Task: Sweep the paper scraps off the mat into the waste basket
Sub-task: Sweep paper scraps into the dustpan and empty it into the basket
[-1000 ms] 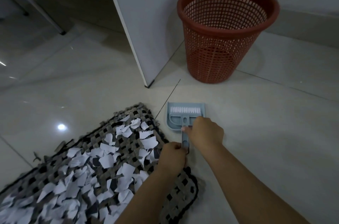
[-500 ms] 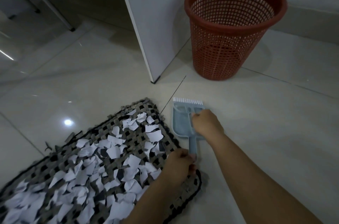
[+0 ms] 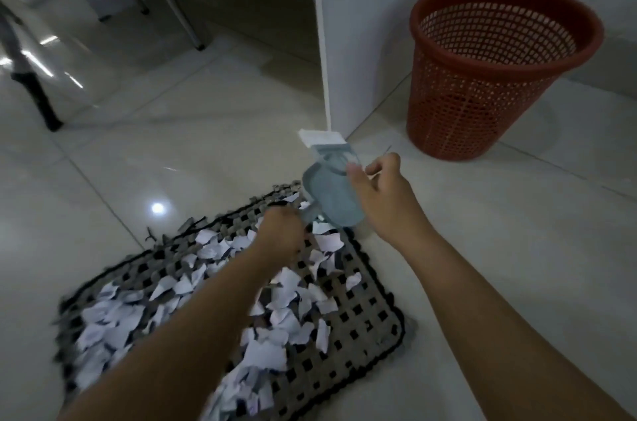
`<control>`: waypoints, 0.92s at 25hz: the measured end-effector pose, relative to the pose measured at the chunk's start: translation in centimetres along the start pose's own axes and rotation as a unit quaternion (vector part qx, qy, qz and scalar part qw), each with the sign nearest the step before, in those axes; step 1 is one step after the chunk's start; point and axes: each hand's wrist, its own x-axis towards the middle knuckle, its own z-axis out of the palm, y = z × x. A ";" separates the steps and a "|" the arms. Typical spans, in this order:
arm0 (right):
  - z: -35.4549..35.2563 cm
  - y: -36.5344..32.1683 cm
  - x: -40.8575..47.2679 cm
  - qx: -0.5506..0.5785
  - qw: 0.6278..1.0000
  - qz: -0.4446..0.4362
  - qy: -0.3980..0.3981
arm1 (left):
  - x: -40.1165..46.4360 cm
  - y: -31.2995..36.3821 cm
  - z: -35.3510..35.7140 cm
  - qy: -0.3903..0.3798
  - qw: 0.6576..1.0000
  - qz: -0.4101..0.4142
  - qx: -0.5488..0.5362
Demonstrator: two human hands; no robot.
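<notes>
Head view, taking the red plastic mesh waste basket (image 3: pixel 496 76) as the fixed mark: the woven grey-and-black mat (image 3: pixel 362 324) lies well down and left of it, its white torn paper scraps (image 3: pixel 275 313) none yet cleared. Between mat and basket, lifted off the floor, is the pale blue plastic dustpan (image 3: pixel 331 196) with its white-bristled brush (image 3: pixel 322 138) seated in it, long axis running from the mat's near corner up toward the basket. The left hand (image 3: pixel 281 234) is closed round the handle end. The right hand (image 3: pixel 379 193), the one nearer the basket, pinches the brush, probably to pull it free. Motion blur hides the exact finger contact and the handle.
</notes>
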 end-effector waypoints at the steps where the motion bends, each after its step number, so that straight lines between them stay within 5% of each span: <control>1: 0.3 -1.0 -0.3 -0.008 0.999 -0.002 -0.039 | 0.5 -0.4 -2.7 0.031 0.999 0.010 0.035; 4: 2.1 -3.0 -1.0 -0.054 0.993 -0.018 -0.104 | 0.2 -2.6 -11.1 0.068 0.995 0.016 0.068; 9: 6.3 -4.6 -2.4 -0.231 0.965 -0.071 -0.100 | -4.6 -9.0 -20.7 0.096 0.992 -0.047 0.073; 12: 7.1 -5.0 -2.1 -0.371 0.920 -0.068 -0.102 | -7.1 -13.6 -22.3 0.094 0.991 -0.093 -0.003; 18: 5.9 -5.0 0.6 -0.363 0.931 0.025 -0.040 | -9.6 -19.8 -21.7 0.105 0.974 -0.129 -0.155; 23: 7.5 -1.5 -1.6 -0.389 0.918 0.071 -0.024 | -9.9 -21.8 -21.4 0.044 0.973 -0.163 -0.155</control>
